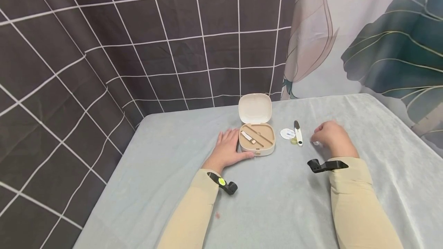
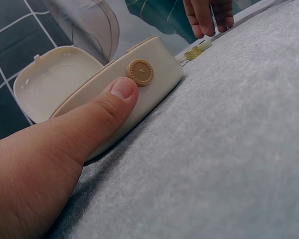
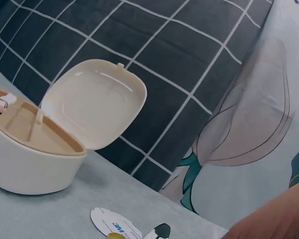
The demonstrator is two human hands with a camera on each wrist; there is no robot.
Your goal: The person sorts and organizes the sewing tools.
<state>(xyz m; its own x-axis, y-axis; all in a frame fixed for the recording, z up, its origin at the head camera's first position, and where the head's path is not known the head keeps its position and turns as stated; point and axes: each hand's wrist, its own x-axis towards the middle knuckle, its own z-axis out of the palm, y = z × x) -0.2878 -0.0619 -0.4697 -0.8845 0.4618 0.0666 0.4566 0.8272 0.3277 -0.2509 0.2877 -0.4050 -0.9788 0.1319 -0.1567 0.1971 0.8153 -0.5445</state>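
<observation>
An open beige case (image 1: 257,138) lies mid-table with its lid (image 1: 255,108) tipped back; inside are a small nail clipper (image 1: 248,136) and a thin stick. My left hand (image 1: 227,148) lies flat on the cloth at the case's left side. Its thumb (image 2: 120,93) presses the front wall of the case (image 2: 157,82) beside a round button (image 2: 140,72). My right hand (image 1: 329,135) rests right of the case with its fingers curled down onto the cloth. A small white bit (image 1: 315,143) shows at its fingertips; whether they pinch it is unclear.
Between case and right hand lie a white tool with a black tip (image 1: 297,133), a round white disc (image 1: 287,133) and a small yellow piece (image 1: 293,141). A grey cloth (image 1: 277,203) covers the table. Checked dark curtain behind, leaf-print curtain at right.
</observation>
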